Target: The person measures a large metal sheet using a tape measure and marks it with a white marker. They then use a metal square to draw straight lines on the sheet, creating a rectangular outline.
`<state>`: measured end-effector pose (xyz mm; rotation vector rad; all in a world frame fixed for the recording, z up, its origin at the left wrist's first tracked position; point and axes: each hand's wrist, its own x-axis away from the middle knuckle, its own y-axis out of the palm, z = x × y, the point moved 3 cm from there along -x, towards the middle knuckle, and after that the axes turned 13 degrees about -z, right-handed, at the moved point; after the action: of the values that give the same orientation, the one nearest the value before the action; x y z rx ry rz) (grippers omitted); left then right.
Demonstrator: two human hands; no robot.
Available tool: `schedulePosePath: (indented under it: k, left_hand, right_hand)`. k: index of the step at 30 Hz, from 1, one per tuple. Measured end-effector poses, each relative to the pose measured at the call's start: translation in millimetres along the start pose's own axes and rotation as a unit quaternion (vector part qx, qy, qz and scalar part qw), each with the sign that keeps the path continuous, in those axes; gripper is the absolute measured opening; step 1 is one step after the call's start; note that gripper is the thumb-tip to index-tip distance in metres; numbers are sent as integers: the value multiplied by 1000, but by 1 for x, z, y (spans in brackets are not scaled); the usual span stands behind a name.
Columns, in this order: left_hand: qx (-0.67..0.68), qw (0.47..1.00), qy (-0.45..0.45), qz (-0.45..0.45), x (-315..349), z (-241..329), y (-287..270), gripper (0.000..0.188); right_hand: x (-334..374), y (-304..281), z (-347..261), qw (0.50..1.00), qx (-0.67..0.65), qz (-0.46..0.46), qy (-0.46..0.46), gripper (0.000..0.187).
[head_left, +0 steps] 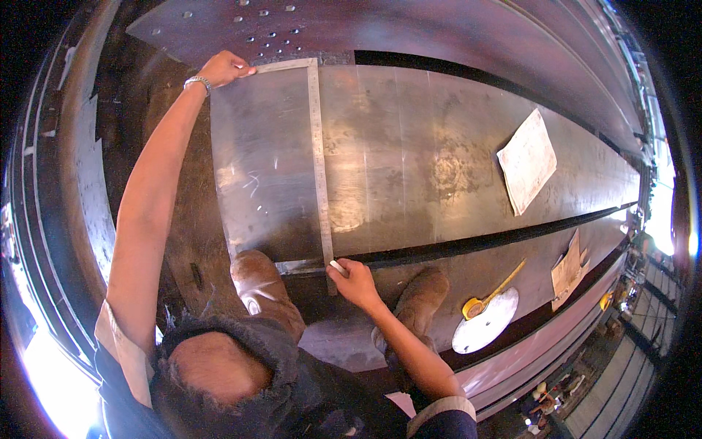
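Right hand [354, 282]: thumb and fingers pinch a white stick [338, 268] beside the lower part of an L-shaped metal square [318, 146]. Clock positions are read from this hand, 12 toward the upper edge. The square's long arm runs up toward 12 across a grey metal plate [395, 161], its lower end reaching past the plate's near edge; its short arm turns left at the top. At 11, the left hand [225, 69], fingers drawn together, pinches the short arm's far end; a bracelet [197, 83] circles the wrist. Boots flank the right hand, one [267, 293] at 9, the other [425, 294] at 3. Farther out: a paper sheet [528, 162] at 2, brown cardboard [567, 272] at 3, and a yellow tape measure [474, 308] touching a white disc [490, 326], just past 3.
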<state>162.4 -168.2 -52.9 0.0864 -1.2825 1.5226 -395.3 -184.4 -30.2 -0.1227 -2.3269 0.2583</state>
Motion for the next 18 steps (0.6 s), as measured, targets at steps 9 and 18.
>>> schedulePosePath:
  k: [9, 18]
  left_hand:
    - [-1, 1000, 3, 1, -1, 1, 0, 52]
    - [-41, 997, 20, 60, 2, -7, 1, 54]
  right_hand:
    - [1, -4, -8, 1000, 22, 1, 2, 35]
    - [0, -7, -14, 998, 8, -49, 37, 39]
